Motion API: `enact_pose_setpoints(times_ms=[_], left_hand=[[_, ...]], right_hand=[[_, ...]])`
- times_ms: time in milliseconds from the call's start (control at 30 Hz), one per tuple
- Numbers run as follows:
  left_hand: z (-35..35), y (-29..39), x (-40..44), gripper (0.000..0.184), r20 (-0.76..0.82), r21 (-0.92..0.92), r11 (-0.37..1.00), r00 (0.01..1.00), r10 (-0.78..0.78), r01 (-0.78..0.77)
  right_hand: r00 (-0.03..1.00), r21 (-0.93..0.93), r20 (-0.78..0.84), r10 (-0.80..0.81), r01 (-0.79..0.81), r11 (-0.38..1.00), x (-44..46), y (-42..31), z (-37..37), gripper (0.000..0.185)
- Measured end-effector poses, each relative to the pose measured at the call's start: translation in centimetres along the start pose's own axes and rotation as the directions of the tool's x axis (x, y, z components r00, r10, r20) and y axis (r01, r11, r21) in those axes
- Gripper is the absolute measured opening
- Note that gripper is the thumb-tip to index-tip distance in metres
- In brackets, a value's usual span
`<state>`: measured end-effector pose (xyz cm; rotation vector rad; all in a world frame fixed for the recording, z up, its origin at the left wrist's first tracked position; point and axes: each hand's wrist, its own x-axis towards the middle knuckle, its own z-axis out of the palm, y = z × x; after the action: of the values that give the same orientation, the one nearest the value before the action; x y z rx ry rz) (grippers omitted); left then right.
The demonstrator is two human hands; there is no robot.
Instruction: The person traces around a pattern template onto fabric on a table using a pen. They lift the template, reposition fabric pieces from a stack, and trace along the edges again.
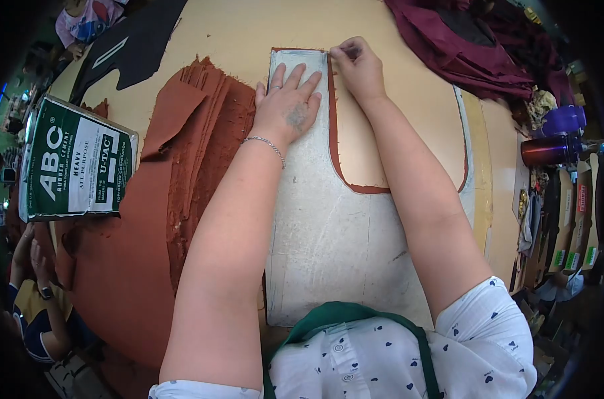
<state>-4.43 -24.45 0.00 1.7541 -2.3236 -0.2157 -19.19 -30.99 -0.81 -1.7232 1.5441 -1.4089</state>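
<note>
A pale grey pattern board (328,233) lies on rust-brown fabric (365,189), whose edge shows along the board's top and inner curve. My left hand (289,106) rests flat on the upper left strip of the board, fingers spread. At the strip's top right corner is my right hand (357,66), its thumb and fingers pinched together at the fabric edge. Whatever it pinches is too small to make out.
Stacked rust-brown fabric (136,246) lies to the left, with a green and white rubber cement can (79,163) on it. Black fabric (132,50) is at the upper left, maroon fabric (461,50) at the upper right. Other people (89,23) sit at the left edge.
</note>
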Motion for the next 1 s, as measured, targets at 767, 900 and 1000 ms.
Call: enact_pose_setpoints(times_ms=[767, 900, 1000], left_hand=[[0.5, 0.1, 0.0, 0.041, -0.064, 0.04, 0.999, 0.998, -0.007, 0.009], [0.9, 0.3, -0.2, 0.037, -0.2, 0.012, 1.0, 0.98, -0.003, 0.006], [1.1, 0.7, -1.2, 0.025, -0.34, 0.03, 1.0, 0.94, 0.015, -0.005]], right_hand=[[0.992, -0.153, 0.086, -0.093, 0.106, 0.983, -2.1, -2.5, -0.8, 0.016], [0.962, -0.033, 0.271, -0.035, 0.045, 0.998, -13.2, -6.4, -5.3, 0.012], [0.976, 0.116, 0.215, -0.026, 0.001, 0.993, -17.1, -6.5, -6.4, 0.013]])
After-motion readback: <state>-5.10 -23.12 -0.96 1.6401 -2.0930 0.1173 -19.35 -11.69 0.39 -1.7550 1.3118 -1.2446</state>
